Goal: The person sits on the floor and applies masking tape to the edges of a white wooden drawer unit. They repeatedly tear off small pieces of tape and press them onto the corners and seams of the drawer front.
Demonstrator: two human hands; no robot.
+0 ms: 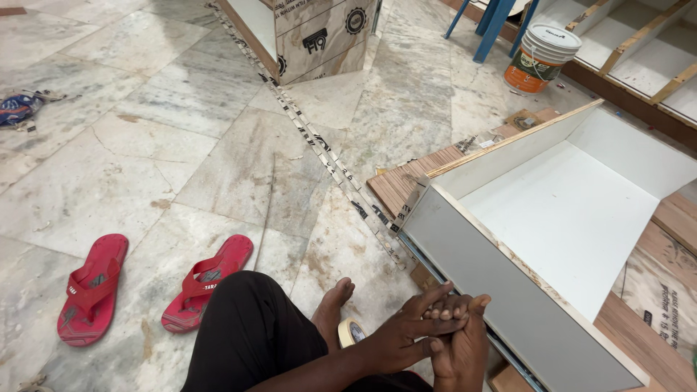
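I sit on the marble floor with my bare foot (332, 305) stretched out. My left hand (406, 335) is wrapped around the curled fingers of my right hand (459, 347), and both hands rest against the lower front face of a white drawer box (501, 287). Whether anything small is pinched between the fingers is hidden. A roll of tape (352, 332) lies on the floor beside my foot, just left of my left hand. A long strip of edge banding (319, 145) runs across the floor toward the box's corner.
Two red slippers (91, 289) (207, 282) lie to the left. The box sits on wood-grain boards (406, 181). A plywood cabinet (312, 36) stands farther back, with a white paint bucket (544, 58) and blue ladder legs (494, 25) at the top right.
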